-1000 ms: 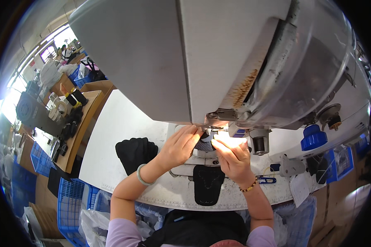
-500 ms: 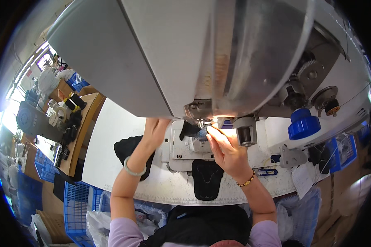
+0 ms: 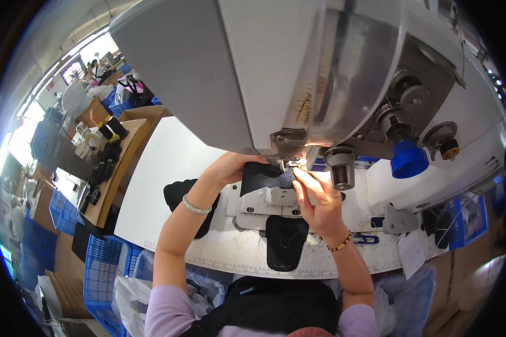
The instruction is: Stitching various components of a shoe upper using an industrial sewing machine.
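Note:
A dark fabric piece [image 3: 260, 181] with a blue-grey textured face lies on the metal bed under the needle area of a large white sewing machine [image 3: 275, 67]. At its upper left edge is my left hand [image 3: 239, 167], closed on it, with the fingertips partly hidden by the machine head. My right hand [image 3: 319, 197] pinches the right edge of the same piece beside the lit needle. In front of the bed lies a black shaped piece [image 3: 287, 241] with a stitched outline. More black fabric [image 3: 177, 197] rests beside my left forearm.
Blue thread snips [image 3: 365, 240] lie right of my right wrist. The machine's blue knob [image 3: 409, 159] hangs above at the right. A wooden side table [image 3: 115, 174] holds thread cones on the left. Blue plastic crates [image 3: 102, 275] stand below the white tabletop's curved edge.
More of the fabric piece now shows, spread flatter toward the left. My left hand has come out from behind the machine head and moved right. The whole view has shifted slightly.

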### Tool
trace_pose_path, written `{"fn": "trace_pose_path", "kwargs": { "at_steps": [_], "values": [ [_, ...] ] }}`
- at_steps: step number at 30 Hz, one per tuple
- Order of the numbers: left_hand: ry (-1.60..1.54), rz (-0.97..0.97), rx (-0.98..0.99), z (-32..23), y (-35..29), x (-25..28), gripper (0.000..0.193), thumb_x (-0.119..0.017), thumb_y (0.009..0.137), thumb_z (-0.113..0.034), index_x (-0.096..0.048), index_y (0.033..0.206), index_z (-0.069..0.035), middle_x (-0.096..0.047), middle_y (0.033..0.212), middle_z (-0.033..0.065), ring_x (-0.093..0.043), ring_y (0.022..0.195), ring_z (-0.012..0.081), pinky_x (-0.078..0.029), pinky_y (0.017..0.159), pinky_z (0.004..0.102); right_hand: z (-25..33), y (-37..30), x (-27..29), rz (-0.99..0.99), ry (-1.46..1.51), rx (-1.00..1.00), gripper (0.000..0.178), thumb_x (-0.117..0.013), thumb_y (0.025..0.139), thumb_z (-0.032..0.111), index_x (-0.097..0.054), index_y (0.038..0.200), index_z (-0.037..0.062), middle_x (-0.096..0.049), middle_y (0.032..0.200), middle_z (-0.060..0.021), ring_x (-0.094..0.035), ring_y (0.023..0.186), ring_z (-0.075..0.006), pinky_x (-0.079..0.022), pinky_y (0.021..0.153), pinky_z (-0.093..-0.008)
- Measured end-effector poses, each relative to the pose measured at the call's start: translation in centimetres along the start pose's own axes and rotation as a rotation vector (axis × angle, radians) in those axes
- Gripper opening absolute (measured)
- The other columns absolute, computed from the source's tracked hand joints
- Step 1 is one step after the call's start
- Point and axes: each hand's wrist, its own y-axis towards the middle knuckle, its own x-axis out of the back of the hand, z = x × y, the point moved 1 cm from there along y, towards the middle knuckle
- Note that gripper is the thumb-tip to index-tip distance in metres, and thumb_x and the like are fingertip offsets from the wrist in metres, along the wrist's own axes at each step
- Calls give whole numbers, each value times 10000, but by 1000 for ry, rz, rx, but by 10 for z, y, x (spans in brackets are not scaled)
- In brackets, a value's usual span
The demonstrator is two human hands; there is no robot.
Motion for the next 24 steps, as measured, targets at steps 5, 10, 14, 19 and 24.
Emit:
{"fn": "trace_pose_path", "kwargs": {
  "at_steps": [5, 10, 14, 19, 24],
  "values": [
    [-168, 146, -44, 5, -2, 1, 283, -562, 773, 14, -587, 1049, 72, -631, 1030, 179, -638, 906, 252, -521, 828, 348, 8, 6, 3, 6, -31, 9, 253, -672, 787, 50, -639, 1036, 24, -618, 994, -101, -570, 867, -232, -451, 776, -313],
    [-259, 89, -97, 13, -21, -11, 360, -624, 771, -9, -523, 1112, 41, -616, 1021, 134, -613, 937, 225, -502, 873, 313, 17, -2, -3, -62, -142, 178, 313, -725, 699, 33, -656, 995, 106, -568, 1045, -28, -539, 950, -212, -429, 822, -330],
    [-274, 44, -119, 18, -28, -16, 355, -621, 787, -21, -532, 1126, 30, -616, 1075, 153, -611, 956, 195, -500, 873, 317, 32, -1, -13, -16, -182, 242, 370, -721, 672, 22, -661, 1019, 135, -561, 1055, 2, -531, 973, -186, -424, 842, -329],
    [-263, 17, -195, 26, -29, -20, 266, -613, 788, -34, -584, 1045, 28, -632, 991, 116, -620, 884, 168, -511, 796, 287, 27, 1, -8, 23, -177, 262, 346, -686, 675, 21, -671, 1006, 121, -576, 1035, 2, -532, 981, -169, -417, 855, -303],
    [-296, -67, -164, 34, -31, -19, 182, -594, 783, -31, -615, 958, 16, -633, 892, 80, -621, 817, 157, -505, 733, 264, 22, 0, -7, -20, -127, 295, 310, -666, 677, 5, -678, 973, 97, -601, 1013, 3, -541, 964, -174, -427, 848, -312]
  ]
}}
